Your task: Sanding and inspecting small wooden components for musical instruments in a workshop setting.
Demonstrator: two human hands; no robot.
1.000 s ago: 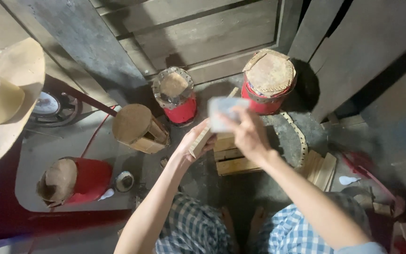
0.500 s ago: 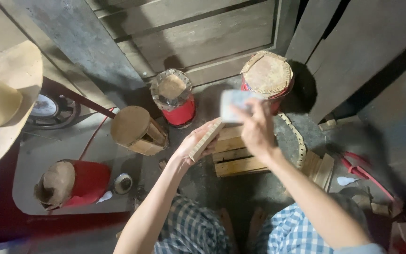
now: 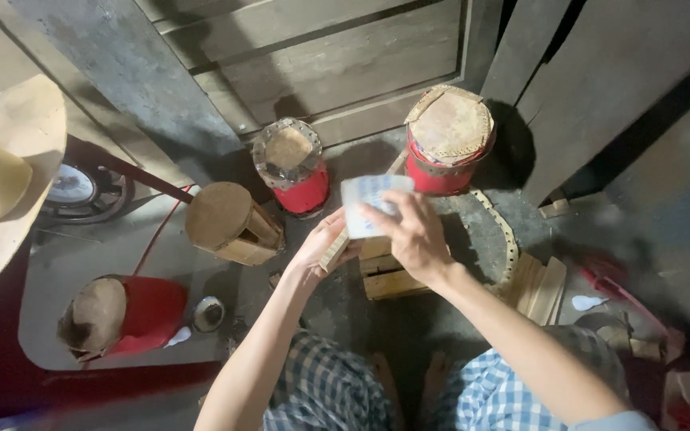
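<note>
Right hand (image 3: pixel 410 237) gripping a pale, flat rectangular sheet with a faint blue pattern (image 3: pixel 370 201), fingers curled over its lower edge. Left hand (image 3: pixel 323 246) closed around a thin strip of light wood (image 3: pixel 334 251), touching the sheet's lower corner. Sheet raised above a small rough block of stacked wooden slats (image 3: pixel 386 271), just in front of two red cylindrical drums: one with a studded rim and worn skin top (image 3: pixel 291 164), other with a cracked brown hide top (image 3: pixel 449 136). Left of block, bare wooden drum shell (image 3: pixel 229 223) lying tilted. Further left, third red drum (image 3: pixel 117 315) on its side.
</note>
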